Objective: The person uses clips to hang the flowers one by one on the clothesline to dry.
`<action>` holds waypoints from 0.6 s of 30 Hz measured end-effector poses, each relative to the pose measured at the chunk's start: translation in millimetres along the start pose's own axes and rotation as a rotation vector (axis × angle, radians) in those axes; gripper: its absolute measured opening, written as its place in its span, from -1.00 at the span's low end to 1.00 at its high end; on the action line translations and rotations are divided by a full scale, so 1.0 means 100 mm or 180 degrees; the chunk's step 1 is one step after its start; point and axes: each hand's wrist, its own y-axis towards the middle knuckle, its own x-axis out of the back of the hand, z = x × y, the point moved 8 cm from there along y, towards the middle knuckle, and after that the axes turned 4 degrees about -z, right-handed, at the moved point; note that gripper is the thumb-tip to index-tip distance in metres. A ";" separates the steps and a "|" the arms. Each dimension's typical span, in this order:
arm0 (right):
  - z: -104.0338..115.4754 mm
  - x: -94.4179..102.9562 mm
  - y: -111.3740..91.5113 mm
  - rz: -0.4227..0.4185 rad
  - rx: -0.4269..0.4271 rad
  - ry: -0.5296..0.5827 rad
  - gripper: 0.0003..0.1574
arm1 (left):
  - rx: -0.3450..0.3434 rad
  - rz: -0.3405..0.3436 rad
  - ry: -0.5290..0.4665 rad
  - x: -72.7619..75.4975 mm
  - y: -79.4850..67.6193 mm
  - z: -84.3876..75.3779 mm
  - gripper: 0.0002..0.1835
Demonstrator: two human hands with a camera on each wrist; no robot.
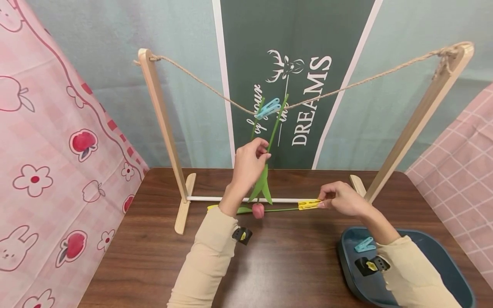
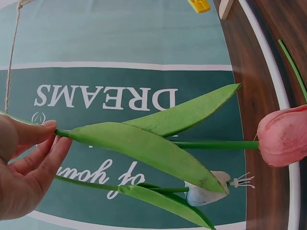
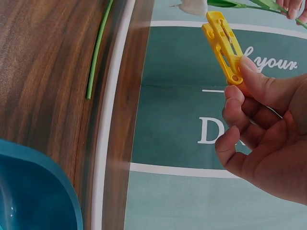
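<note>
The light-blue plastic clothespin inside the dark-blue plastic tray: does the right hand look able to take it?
Probably not yet: the right hand pinches a yellow plastic clothespin. Otherwise, the open tray seems to leave the light-blue clothespin accessible.

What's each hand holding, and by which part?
Left hand: the pink tulip, by its stem. Right hand: a yellow clothespin, by one end.
</note>
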 end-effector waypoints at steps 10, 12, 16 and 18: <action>0.01 0.02 0.02 -0.0021 0.0007 -0.0010 -0.78 | 0.0019 0.0027 0.0011 0.01 0.00 0.01 -0.83; 0.02 0.02 0.02 -0.0022 0.0007 -0.0024 -0.78 | 0.0031 0.0030 0.0000 0.01 0.00 0.01 -0.83; 0.03 0.04 0.04 -0.0009 0.0004 -0.0040 -0.79 | 0.0057 0.0048 -0.0010 0.00 0.00 0.01 -0.83; 0.03 0.04 0.04 -0.0008 -0.0004 -0.0041 -0.80 | 0.0061 0.0052 -0.0001 0.00 0.00 0.01 -0.83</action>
